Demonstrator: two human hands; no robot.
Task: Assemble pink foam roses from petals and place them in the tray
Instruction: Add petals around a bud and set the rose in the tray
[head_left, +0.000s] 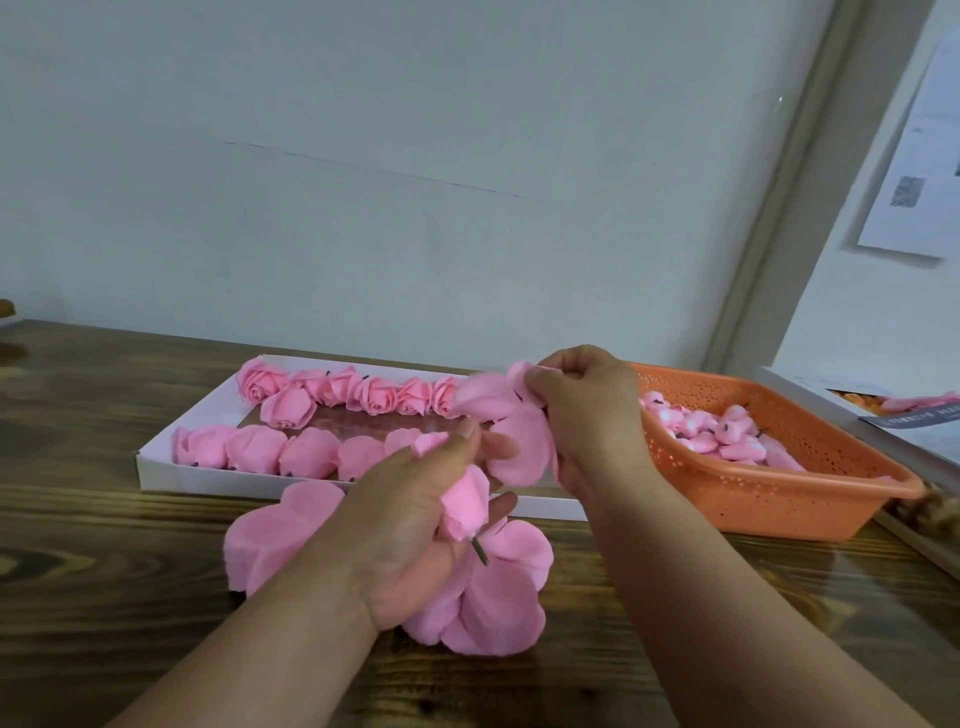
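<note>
Beyond both our hands lies the white tray (171, 441), holding two rows of finished roses (374, 395). The orange basket (810, 499) of buds sits beside our right hand. Under our left hand lies a petal pile (498, 597). Our left hand (415, 525) grips a rosebud (466, 501); our right hand (587, 405) pinches a petal sheet (519, 447).

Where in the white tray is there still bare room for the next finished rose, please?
In the white tray, a bare strip of floor lies between the far row of roses and the near row. The tray's right part is hidden behind the left hand and right hand. Both rows are crowded.
</note>
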